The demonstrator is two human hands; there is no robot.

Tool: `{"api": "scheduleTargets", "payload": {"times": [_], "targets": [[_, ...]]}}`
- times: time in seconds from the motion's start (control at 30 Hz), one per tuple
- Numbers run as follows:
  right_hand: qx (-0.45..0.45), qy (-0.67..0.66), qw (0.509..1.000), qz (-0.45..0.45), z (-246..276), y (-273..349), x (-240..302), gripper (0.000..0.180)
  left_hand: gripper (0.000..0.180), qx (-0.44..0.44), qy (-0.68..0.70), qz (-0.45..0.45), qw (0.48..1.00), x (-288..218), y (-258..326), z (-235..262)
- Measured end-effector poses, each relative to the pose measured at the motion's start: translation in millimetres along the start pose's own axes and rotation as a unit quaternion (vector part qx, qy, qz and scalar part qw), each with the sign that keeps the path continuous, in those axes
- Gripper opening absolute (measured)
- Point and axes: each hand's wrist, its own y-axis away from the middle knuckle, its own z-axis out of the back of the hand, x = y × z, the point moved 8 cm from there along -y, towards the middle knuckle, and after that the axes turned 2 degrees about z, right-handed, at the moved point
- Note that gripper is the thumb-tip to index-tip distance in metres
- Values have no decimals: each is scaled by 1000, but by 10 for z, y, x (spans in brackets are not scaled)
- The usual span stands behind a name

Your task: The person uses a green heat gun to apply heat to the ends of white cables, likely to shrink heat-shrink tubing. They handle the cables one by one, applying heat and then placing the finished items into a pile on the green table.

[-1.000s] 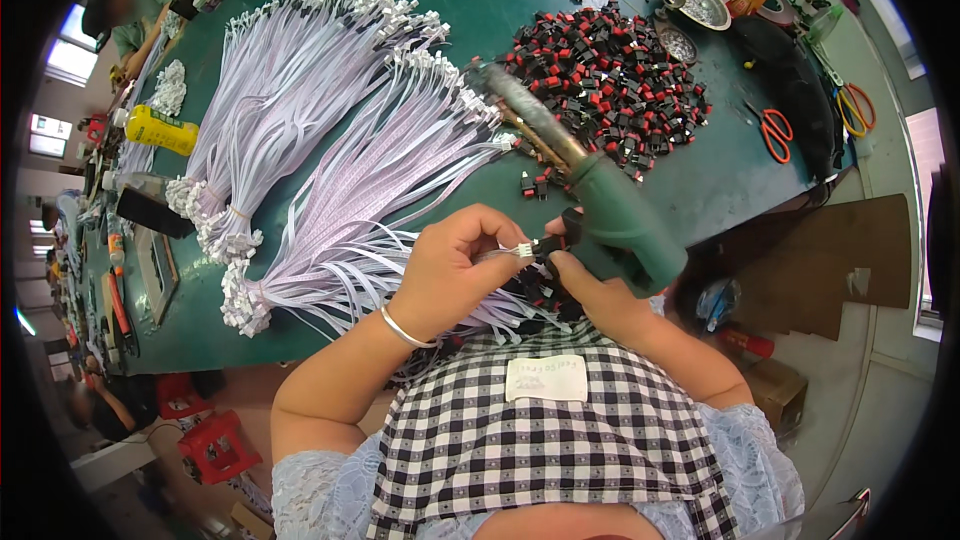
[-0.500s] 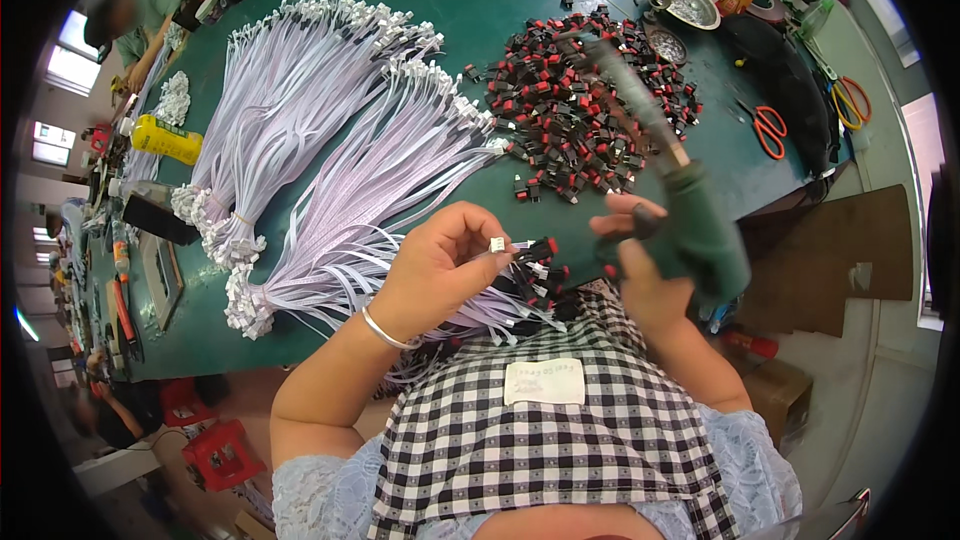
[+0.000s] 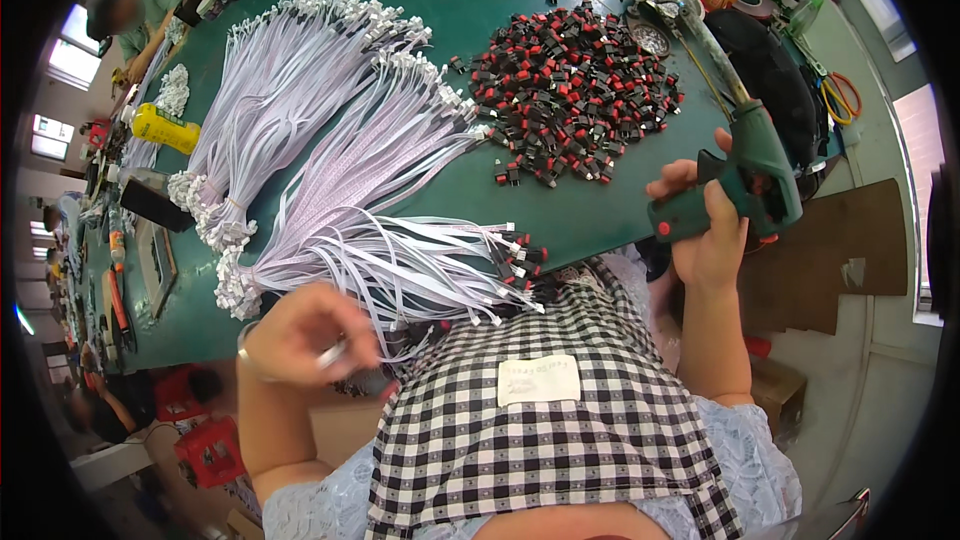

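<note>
Above the near right edge of the surface (image 3: 600, 215), held a green gun-shaped tool (image 3: 768, 155) in the right hand (image 3: 712, 252), with fingers (image 3: 677, 174) wrapped around its handle (image 3: 688, 217) and a long, dull metal barrel (image 3: 719, 52) slanting away. Noticed faint, unclear lettering on the pale patch (image 3: 538, 381) of the checked apron (image 3: 470, 450). Since earlier, swung the tool right and drew the left hand (image 3: 305, 335) left from the white plugs (image 3: 519, 271); through blur, could not tell its fingers' state.
</note>
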Motion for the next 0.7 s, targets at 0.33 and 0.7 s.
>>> {"api": "scheduleTargets", "payload": {"times": [0.33, 0.7], "targets": [[15, -56, 996, -65, 104, -13, -292, 44, 44, 18, -119, 271, 955, 287, 3, -96], [21, -26, 997, -71, 98, 114, -240, 42, 15, -139, -687, -156, 696, 239, -2002, -74]]}}
